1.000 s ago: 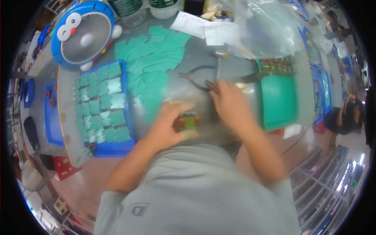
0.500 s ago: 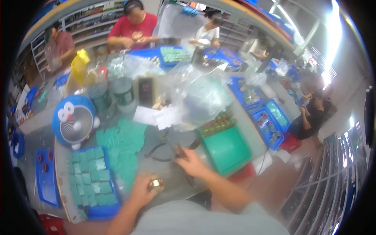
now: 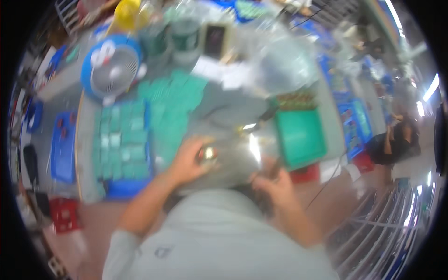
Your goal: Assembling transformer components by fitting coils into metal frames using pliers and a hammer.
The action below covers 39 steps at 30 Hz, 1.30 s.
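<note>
My left hand (image 3: 187, 161) is closed around a small block-like piece (image 3: 207, 153) with a bright gold face and reddish edges, held low over the bench. Its exact kind is too blurred to make out. At the bench's front edge, my right hand (image 3: 275, 184) is smeared by motion. Something brownish shows at its fingers, but whether they grip it cannot be told. On the grey worktop (image 3: 228, 140) between and beyond the hands lie dark-handled pliers (image 3: 212, 112) and a small tool with a dark handle (image 3: 268, 113) and a shiny yellowish end.
Left of my left hand, a blue tray (image 3: 128, 189) holds rows of green pieces (image 3: 123, 154), with loose green sheets (image 3: 172, 95) beyond. A green tray (image 3: 302, 140) stands at the right. Farther back are a blue cartoon-shaped fan (image 3: 112, 70), white papers (image 3: 219, 72) and clear plastic bags (image 3: 284, 63).
The view has tipped downward. My right hand has drawn back from the tools on the worktop to the bench's front edge. My left hand still holds the small gold-faced piece.
</note>
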Tool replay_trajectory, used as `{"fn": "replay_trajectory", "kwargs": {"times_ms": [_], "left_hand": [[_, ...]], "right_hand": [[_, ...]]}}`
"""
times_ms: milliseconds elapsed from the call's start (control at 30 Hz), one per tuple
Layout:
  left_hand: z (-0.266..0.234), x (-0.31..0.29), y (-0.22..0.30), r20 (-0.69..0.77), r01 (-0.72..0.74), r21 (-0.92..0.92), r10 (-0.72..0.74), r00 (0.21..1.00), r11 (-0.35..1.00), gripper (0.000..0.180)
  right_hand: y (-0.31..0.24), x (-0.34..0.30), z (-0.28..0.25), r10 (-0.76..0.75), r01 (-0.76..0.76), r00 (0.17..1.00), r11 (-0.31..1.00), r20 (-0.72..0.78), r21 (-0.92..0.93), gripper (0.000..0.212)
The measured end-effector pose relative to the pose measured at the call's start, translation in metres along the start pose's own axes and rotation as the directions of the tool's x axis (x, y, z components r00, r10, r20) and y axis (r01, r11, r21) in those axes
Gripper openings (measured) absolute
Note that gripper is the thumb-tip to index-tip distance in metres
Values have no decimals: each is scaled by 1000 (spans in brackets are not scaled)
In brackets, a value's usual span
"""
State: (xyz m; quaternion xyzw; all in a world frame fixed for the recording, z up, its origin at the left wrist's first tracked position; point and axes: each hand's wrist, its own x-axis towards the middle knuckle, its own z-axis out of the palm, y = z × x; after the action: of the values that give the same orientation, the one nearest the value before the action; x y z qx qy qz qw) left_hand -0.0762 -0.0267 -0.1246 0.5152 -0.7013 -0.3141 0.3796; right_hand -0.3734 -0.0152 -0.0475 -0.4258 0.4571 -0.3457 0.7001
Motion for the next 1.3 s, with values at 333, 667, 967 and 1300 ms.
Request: {"fn": "replay_trajectory", "kwargs": {"times_ms": [333, 667, 967, 1300], "left_hand": [[5, -9, -27, 52, 71, -92, -67, 996, 993, 50], [-20, -13, -7, 90, 199, -44, -195, 977, 979, 96], [-4, -1, -15, 17, 41, -1, -41, 999, 999, 61], [9, -12, -23, 4, 99, -86, -99, 995, 991, 45]], "right_hand": [[7, -10, 20, -294, 576, 809, 218, 510, -788, 76], [23, -7, 7, -396, 455, 874, 459, 282, -763, 73], [17, 1, 2, -377, 521, 839, 350, 391, -779, 73], [-8, 8, 24, -301, 654, 711, -46, 635, -755, 82]]}}
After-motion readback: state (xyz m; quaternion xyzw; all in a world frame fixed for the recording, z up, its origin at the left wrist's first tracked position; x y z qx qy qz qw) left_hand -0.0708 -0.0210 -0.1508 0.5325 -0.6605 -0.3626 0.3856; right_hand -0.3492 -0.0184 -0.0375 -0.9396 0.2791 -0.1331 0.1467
